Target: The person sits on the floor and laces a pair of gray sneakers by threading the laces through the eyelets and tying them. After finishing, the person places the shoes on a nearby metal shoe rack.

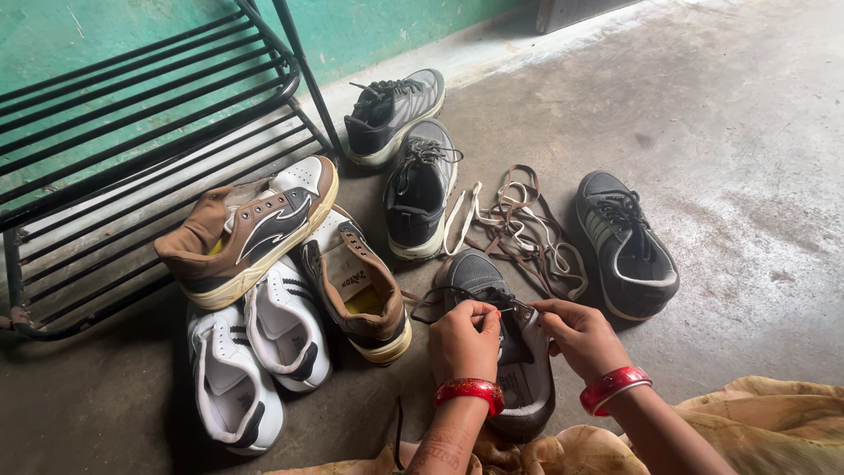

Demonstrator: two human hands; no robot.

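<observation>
A grey sneaker is seen low in the middle of the view, lying on the concrete floor with its toe pointed away from the person and its dark opening toward them. Its upper is grey with a rounded toe cap, a pale tongue showing inside and a light rim along the sole (the heel is partly hidden by the wrists). A black lace is looped out to the left of the toe and runs back across the eyelets.

The lace is pinched by both hands over the upper part of the shoe. The left hand is curled, fingertips pressed together on the lace; the right hand is closed in the same way, thumb and forefinger nipping the lace end near the eyelets. A red bangle is worn on each wrist.

Just beyond the shoe a tangle of loose laces, brown and pale, is spread on the floor. To the right a matching grey sneaker is laid, already laced. Two more grey ones are placed farther back, near a black metal rack. To the left, brown-and-white sneakers are piled over a pair of white sneakers.
</observation>
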